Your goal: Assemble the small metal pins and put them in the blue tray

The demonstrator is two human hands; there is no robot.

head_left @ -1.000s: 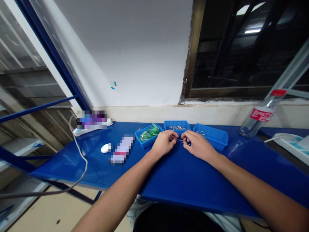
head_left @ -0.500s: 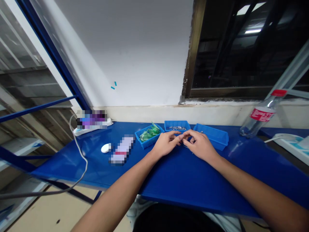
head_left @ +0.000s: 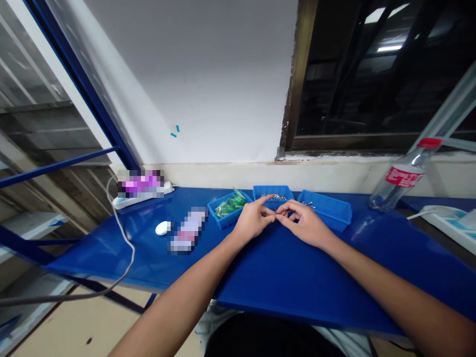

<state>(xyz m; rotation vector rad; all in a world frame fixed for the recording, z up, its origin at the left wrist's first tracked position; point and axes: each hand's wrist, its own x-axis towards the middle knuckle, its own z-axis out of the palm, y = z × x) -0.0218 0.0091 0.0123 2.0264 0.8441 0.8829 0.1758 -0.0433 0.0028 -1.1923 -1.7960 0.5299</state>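
Observation:
My left hand (head_left: 255, 218) and my right hand (head_left: 305, 223) meet fingertip to fingertip just in front of the blue bins. Thumb and fingers of each are pinched together, the left index finger stretched out above. Whatever lies between the fingertips is too small to make out. Behind them, the middle bin (head_left: 273, 189) holds small shiny metal parts (head_left: 278, 197). Beside my right hand, the right bin (head_left: 330, 210) has a few small metal parts (head_left: 309, 204) at its left end. Left of my left hand, green plastic packets (head_left: 231, 204) fill the left bin (head_left: 223, 224).
A blurred-out flat object (head_left: 189, 230) and a white round object (head_left: 162, 228) lie on the blue table (head_left: 282, 282) to the left. A power strip (head_left: 143, 196) with a trailing cable (head_left: 130, 248) is farther back. At right stand a red-capped bottle (head_left: 399, 178) and another white strip (head_left: 449, 223).
My fingertips have shifted slightly left and closer together. The left index finger has lifted and straightened. A thin piece faintly visible under my right hand no longer shows.

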